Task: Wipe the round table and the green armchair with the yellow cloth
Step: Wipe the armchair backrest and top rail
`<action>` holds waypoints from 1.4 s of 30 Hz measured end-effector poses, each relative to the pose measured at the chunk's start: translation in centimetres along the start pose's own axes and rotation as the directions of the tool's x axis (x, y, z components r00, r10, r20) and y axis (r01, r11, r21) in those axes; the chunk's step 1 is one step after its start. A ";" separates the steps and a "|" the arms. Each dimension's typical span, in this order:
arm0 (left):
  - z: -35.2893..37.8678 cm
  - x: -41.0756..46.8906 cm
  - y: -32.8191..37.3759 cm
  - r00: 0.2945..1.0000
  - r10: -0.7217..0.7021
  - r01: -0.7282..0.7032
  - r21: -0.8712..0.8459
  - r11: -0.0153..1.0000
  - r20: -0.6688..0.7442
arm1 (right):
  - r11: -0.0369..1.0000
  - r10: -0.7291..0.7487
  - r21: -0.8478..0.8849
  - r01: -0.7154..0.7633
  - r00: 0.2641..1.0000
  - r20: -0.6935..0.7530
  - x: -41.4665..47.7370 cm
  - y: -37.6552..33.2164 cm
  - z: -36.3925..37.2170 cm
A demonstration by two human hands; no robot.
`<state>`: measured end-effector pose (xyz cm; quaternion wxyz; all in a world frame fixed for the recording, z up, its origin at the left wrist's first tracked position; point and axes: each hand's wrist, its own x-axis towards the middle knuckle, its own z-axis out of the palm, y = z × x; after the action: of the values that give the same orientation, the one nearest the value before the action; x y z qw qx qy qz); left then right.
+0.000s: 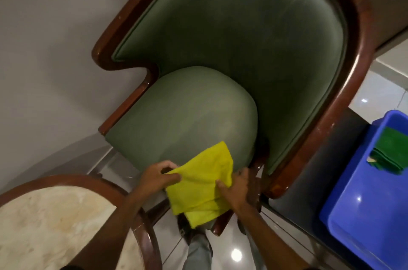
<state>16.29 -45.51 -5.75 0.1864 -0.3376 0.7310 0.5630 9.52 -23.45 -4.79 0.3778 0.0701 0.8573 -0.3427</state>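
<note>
The green armchair point(231, 48) with a dark wood frame fills the middle of the view, its seat cushion point(183, 119) facing me. The yellow cloth point(203, 183) hangs folded over the front edge of the seat. My left hand point(160, 175) pinches the cloth's left edge. My right hand point(235, 188) grips its right side, next to the chair's front right leg. The round table point(44, 225), with a pale marble-like top and a brown wooden rim, sits at the lower left under my left forearm.
A blue plastic tub point(371, 208) holding a green cloth point(390, 152) stands at the right on a dark surface point(309, 192). A grey wall rises behind the chair on the left. Glossy white floor tiles and my legs show below the cloth.
</note>
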 end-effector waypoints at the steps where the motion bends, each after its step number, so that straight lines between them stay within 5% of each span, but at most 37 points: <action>1: -0.8 -0.6 0.9 1.000 -0.003 0.003 -0.046 0.999 -0.011 | 0.993 -0.047 -0.105 0.055 0.996 0.075 -0.8 -0.5 -0.2; 7: -5.4 -3.7 8.9 0.986 -0.060 -0.010 -0.417 0.909 -0.154 | 0.934 -0.355 0.019 0.356 0.925 0.137 -6.6 -5.9 -3.3; 13: -1.1 -1.2 22.6 0.981 0.119 -0.167 -0.345 0.924 -0.156 | 0.832 -0.552 -0.052 0.553 0.813 -0.186 -5.4 -12.7 -20.1; 20: 10.4 6.5 36.3 0.969 0.213 -0.247 -0.559 0.791 -0.127 | 0.855 -0.508 -0.201 0.479 0.694 -0.510 4.6 -17.8 -40.5; 22: 11.7 8.1 38.4 0.941 0.278 -0.335 -0.391 0.857 -0.195 | 0.848 -0.528 -0.383 0.367 0.662 -0.532 6.8 -18.9 -42.6; 24: 11.1 9.8 39.2 0.862 0.428 -0.433 0.043 0.900 -0.273 | 0.786 -0.577 -0.572 0.234 0.608 -0.545 8.1 -19.4 -42.1; 26: 8.8 11.3 39.5 0.751 0.598 -0.466 0.418 0.780 -0.279 | 0.768 -0.606 -0.585 0.263 0.594 -0.528 8.3 -19.3 -39.2; 29: 3.6 14.5 40.2 0.663 0.738 -0.408 0.766 0.497 -0.125 | 0.798 -0.493 -0.571 0.190 0.752 -0.438 9.5 -18.5 -34.6; 32: -2.7 18.6 41.1 0.639 0.768 -0.278 0.919 0.279 -0.040 | 0.790 -0.459 -0.597 0.137 0.778 -0.429 11.9 -18.8 -33.7; 35: -8.7 22.0 40.9 0.716 0.692 -0.131 0.953 0.272 -0.099 | 0.737 -0.531 -0.662 0.136 0.723 -0.442 14.6 -20.9 -34.3; 38: -11.8 24.1 39.4 0.761 0.647 -0.165 0.951 0.262 -0.046 | 0.666 -0.593 -0.734 0.133 0.691 -0.413 17.1 -24.4 -34.5; 42: -13.2 24.7 37.5 0.677 0.731 -0.247 0.961 0.122 0.081 | 0.517 -0.722 -0.843 0.148 0.605 -0.337 21.2 -30.9 -31.7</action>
<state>-26.01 -59.87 8.16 -0.0217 -0.0075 0.9995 -0.0194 -36.15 -29.39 12.14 -0.0647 -0.2120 0.9751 -0.0012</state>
